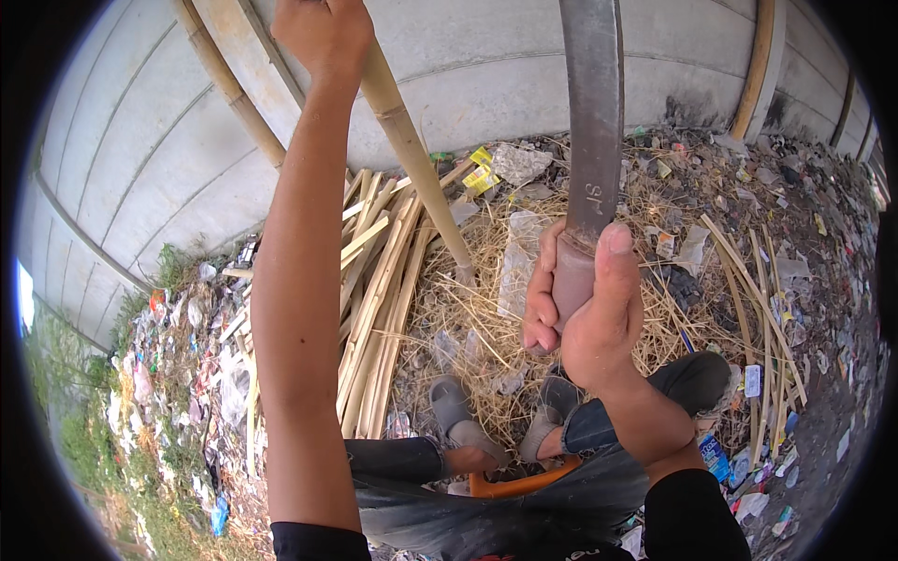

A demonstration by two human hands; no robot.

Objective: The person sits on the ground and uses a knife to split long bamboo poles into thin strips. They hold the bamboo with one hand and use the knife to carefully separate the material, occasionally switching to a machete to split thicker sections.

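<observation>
My left hand point(321, 33) is raised at the top of the view and grips a long bamboo pole point(412, 154) that stands slanted, its lower end resting in dry straw point(486, 280). In the centre, my right hand point(585, 309) is closed around the handle of a big machete point(592, 112), whose grey blade points straight up, close to the pole's right side and apart from it. Below both hands are my feet in grey sandals point(458, 416) and dark trousers.
A pile of split bamboo strips point(379, 299) lies left of the straw. More thin strips point(762, 309) lie at the right. A concrete wall point(150, 150) runs behind, with bamboo poles leaning on it. Litter covers the ground on both sides. An orange seat rim point(519, 486) shows under my legs.
</observation>
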